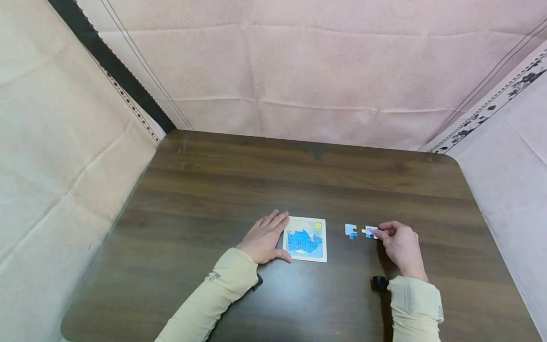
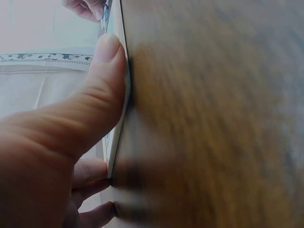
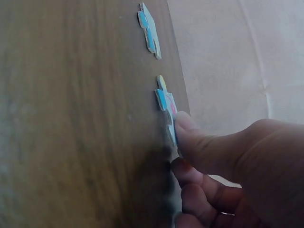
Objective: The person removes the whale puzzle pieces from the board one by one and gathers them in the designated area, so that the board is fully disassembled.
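A square jigsaw board (image 1: 325, 247) with a pale border lies on the table, showing a blue whale-like animal and a yellow sun. My left hand (image 1: 266, 240) rests at its left side with fingers spread, the thumb on the near left corner and the fingertips along the far left corner. Right of the board, my right hand (image 1: 400, 247) pinches a puzzle piece (image 1: 370, 231) with blue, pink and yellow on it. In the right wrist view the thumb presses on the piece's face; the fingers partly hide behind its end. A second, light blue puzzle piece (image 1: 350, 229) lies between board and held piece.
Everything lies on a dark brown wooden table (image 1: 239, 171) with rounded corners. Pale cloth (image 1: 299, 71) hangs behind and at both sides. Black wrist straps, one with a dark block (image 1: 379, 283), show at the sleeves.
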The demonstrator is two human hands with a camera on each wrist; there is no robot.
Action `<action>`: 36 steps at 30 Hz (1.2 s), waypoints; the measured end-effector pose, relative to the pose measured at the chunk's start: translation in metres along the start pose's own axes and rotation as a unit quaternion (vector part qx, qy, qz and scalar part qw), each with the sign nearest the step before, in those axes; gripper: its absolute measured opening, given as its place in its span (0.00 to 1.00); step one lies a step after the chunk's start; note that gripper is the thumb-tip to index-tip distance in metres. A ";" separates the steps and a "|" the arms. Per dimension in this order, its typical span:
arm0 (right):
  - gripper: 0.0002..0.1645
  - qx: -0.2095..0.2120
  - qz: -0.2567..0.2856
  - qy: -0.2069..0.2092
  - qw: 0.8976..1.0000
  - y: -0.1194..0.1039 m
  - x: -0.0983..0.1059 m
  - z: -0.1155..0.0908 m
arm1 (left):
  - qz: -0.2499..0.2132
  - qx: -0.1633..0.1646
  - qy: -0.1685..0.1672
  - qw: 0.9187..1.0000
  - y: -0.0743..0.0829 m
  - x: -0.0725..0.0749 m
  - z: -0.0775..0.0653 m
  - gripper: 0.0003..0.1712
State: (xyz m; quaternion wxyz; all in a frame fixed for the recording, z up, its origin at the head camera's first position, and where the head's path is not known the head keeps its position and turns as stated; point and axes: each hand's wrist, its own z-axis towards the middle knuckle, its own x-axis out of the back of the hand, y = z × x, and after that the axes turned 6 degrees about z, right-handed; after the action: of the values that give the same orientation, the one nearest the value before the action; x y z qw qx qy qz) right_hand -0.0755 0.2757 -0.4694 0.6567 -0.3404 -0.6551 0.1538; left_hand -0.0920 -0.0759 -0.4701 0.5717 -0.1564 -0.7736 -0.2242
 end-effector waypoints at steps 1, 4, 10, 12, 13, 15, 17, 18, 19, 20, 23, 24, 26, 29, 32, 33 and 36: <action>0.14 -0.004 0.000 -0.002 1.000 0.000 0.000 0.000 | -0.001 -0.001 0.001 1.000 0.000 0.000 0.000 0.62; 0.13 -0.010 -0.005 -0.009 1.000 -0.001 0.001 0.001 | -0.003 -0.003 0.001 1.000 0.000 0.000 0.000 0.62; 0.17 -0.035 -0.018 -0.040 0.998 -0.004 0.004 0.000 | -0.002 -0.004 0.002 1.000 0.000 0.000 0.000 0.62; 0.18 -0.040 -0.023 -0.049 0.998 -0.005 0.005 0.000 | -0.002 -0.005 0.003 1.000 0.000 0.000 0.000 0.62; 0.18 -0.041 -0.025 -0.053 0.997 -0.006 0.006 0.000 | -0.001 -0.005 0.002 1.000 0.000 0.000 0.000 0.62; 0.18 -0.042 -0.024 -0.062 0.997 -0.006 0.008 0.000 | 0.000 -0.005 0.003 1.000 0.000 0.000 0.000 0.62; 0.18 -0.042 -0.023 -0.069 0.996 -0.007 0.009 0.001 | 0.000 -0.003 0.002 1.000 0.000 0.000 0.000 0.62; 0.17 -0.042 -0.022 -0.073 0.996 -0.007 0.009 0.001 | 0.000 -0.003 0.001 1.000 0.000 0.000 0.000 0.62; 0.17 -0.043 -0.022 -0.077 0.996 -0.007 0.010 0.002 | 0.000 -0.002 0.001 1.000 0.000 0.000 0.000 0.62; 0.17 -0.044 -0.021 -0.080 0.996 -0.007 0.010 0.002 | 0.000 -0.002 0.001 1.000 0.000 0.000 0.000 0.62; 0.16 -0.050 -0.024 -0.088 0.995 -0.007 0.011 0.003 | -0.002 -0.001 0.001 1.000 0.000 0.000 0.000 0.62; 0.16 -0.052 -0.023 -0.092 0.994 -0.008 0.012 0.003 | -0.002 -0.001 0.001 1.000 0.000 0.000 0.000 0.62; 0.16 -0.054 -0.025 -0.097 0.993 -0.008 0.012 0.004 | -0.004 0.000 0.000 1.000 0.000 -0.001 0.000 0.62; 0.16 -0.054 -0.027 -0.103 0.993 -0.008 0.013 0.005 | -0.004 0.001 0.000 1.000 0.001 -0.001 0.000 0.62; 0.16 -0.052 -0.029 -0.104 0.993 -0.008 0.014 0.005 | -0.002 0.001 0.000 1.000 0.001 -0.001 0.000 0.63; 0.16 -0.052 -0.029 -0.105 0.993 -0.008 0.014 0.005 | -0.002 0.001 0.000 1.000 0.001 -0.001 0.000 0.63; 0.15 -0.054 -0.027 -0.106 0.993 -0.009 0.014 0.005 | -0.003 0.001 0.000 1.000 0.001 0.000 0.000 0.63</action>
State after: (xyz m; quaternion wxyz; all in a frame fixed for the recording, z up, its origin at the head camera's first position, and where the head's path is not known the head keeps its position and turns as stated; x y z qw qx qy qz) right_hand -0.0816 0.2797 -0.4539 0.5682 -0.3394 -0.7372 0.1361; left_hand -0.0912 -0.0755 -0.4700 0.5714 -0.1533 -0.7743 -0.2249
